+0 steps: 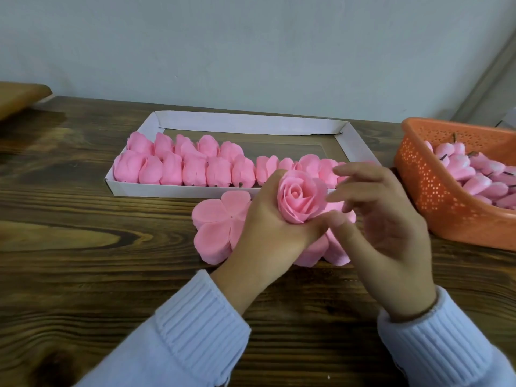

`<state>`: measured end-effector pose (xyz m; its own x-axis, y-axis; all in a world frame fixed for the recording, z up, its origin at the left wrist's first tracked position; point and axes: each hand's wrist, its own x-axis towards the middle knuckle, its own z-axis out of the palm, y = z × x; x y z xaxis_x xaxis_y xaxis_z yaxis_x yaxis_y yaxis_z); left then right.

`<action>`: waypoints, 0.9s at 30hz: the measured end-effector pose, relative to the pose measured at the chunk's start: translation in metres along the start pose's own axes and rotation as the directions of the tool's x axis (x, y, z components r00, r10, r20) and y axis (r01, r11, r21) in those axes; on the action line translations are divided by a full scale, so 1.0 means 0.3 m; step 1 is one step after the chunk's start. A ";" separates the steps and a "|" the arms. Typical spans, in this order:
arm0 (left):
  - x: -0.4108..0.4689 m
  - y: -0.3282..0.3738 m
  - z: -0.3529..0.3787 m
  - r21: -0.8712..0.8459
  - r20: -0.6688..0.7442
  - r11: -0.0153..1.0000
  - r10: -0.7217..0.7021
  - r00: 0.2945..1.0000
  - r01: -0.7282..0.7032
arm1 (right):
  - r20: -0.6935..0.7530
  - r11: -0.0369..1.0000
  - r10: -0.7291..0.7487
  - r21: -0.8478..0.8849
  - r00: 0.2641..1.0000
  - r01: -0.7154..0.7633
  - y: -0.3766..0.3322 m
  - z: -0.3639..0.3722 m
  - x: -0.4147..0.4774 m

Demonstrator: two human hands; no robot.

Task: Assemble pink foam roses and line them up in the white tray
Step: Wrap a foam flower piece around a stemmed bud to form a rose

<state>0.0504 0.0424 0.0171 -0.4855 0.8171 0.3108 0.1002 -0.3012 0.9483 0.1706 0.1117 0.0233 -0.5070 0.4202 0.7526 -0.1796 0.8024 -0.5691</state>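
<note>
Now the left hand (268,222) curls its grip round a pink foam rose (300,201), just before the near edge of the white cardboard tray (251,123); the right hand (388,216) hovers open-fingered. Next, probably: nestle it gently into line.

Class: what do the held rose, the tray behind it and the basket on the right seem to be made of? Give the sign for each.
Rose: soft matte pink foam, it seems; thin petals with slightly fuzzy edges.
Tray: probably white card; flat folded walls, cut corners.
Basket: likely orange plastic; smooth moulded wall pierced with rows of small holes.
</note>
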 end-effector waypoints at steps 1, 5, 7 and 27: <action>0.000 -0.001 0.000 0.000 0.006 1.000 -0.011 1.000 0.011 | 0.019 0.999 -0.006 -0.047 1.000 0.007 0.000 0.004 0.000; 0.001 -0.009 0.003 0.026 0.019 0.999 -0.044 0.999 0.044 | 0.052 0.985 0.010 -0.170 0.999 -0.001 0.004 0.009 -0.001; 0.001 -0.013 0.006 0.034 0.008 0.998 -0.050 0.999 0.050 | 0.054 0.982 0.029 -0.190 0.998 -0.019 0.004 0.010 -0.002; 0.012 -0.028 0.012 -0.040 -0.039 0.999 -0.021 0.999 0.019 | 0.121 0.997 -0.001 -0.078 0.993 0.010 0.007 0.013 -0.007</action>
<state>0.0510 0.0498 0.0104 -0.5211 0.8033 0.2884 0.0557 -0.3052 0.9507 0.1681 0.1107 0.0193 -0.6050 0.3654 0.7075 -0.1187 0.8372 -0.5338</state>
